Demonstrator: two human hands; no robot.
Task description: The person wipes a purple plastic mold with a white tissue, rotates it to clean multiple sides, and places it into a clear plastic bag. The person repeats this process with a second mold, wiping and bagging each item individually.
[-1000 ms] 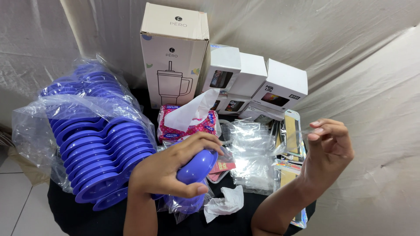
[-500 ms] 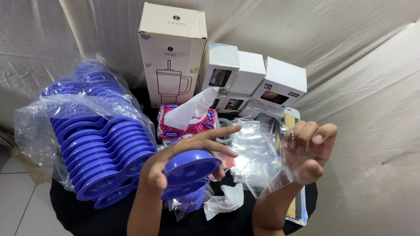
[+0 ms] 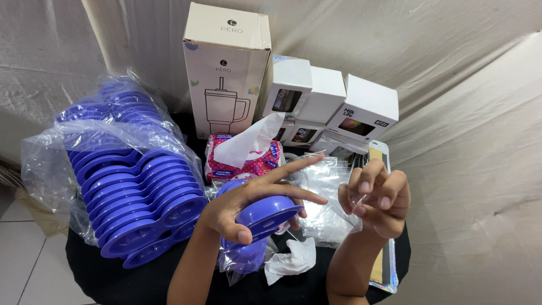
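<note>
My left hand (image 3: 248, 200) grips a round blue plastic lid (image 3: 265, 213) by its rim, fingers spread over its top, above a black table (image 3: 113, 279). My right hand (image 3: 377, 196) is raised beside it, fingers curled, pinching the edge of a clear plastic bag (image 3: 327, 203) that hangs down to the table. A small clear bag with more blue plastic (image 3: 244, 257) lies under the lid. A crumpled white tissue (image 3: 291, 261) rests just in front.
A big clear bag of stacked blue lids (image 3: 127, 186) fills the left. Behind stand a tall cardboard tumbler box (image 3: 226, 73), a pink tissue pack (image 3: 237, 161) and several small white boxes (image 3: 339, 101). A long narrow packet (image 3: 384, 265) lies at right. Grey cloth hangs all around.
My left hand has turned the blue lid from edge-on to flat and opened its fingers over it. My right hand has drawn closer to it and taken up the clear bag.
</note>
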